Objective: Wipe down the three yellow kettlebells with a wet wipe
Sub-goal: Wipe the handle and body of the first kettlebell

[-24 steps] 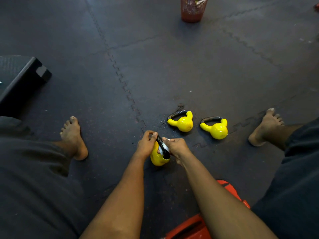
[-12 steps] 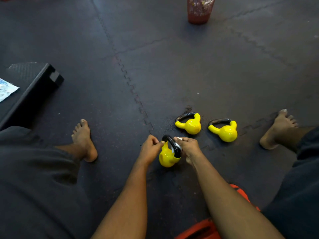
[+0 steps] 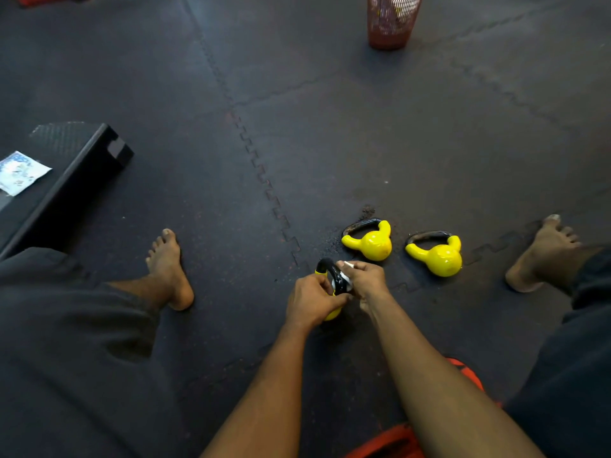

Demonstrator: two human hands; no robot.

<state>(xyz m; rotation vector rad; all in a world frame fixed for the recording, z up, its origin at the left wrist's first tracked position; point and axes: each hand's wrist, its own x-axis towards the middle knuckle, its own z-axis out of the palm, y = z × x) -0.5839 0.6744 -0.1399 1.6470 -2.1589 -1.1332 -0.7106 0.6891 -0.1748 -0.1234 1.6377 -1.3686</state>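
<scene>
Yellow kettlebell (image 3: 332,314) nearest the person sits low by the floor (image 3: 330,143). The left hand (image 3: 310,300) curls its fingers round the body, and the right hand (image 3: 365,280) pinches the wet wipe (image 3: 345,278) against the black handle. The middle kettlebell (image 3: 372,242) and the right kettlebell (image 3: 438,256) lie just beyond, untouched. Whether they are already wiped, I cannot tell.

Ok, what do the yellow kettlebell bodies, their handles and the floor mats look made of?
Kettlebell bodies: glossy yellow coating, probably vinyl or enamel paint, over something solid; bright highlights show on them. Handles: dark, seemingly bare metal, with a dull sheen and worn patches. Floor mats: matte dark rubber or foam tiles, judging by the jigsaw seams.
</scene>
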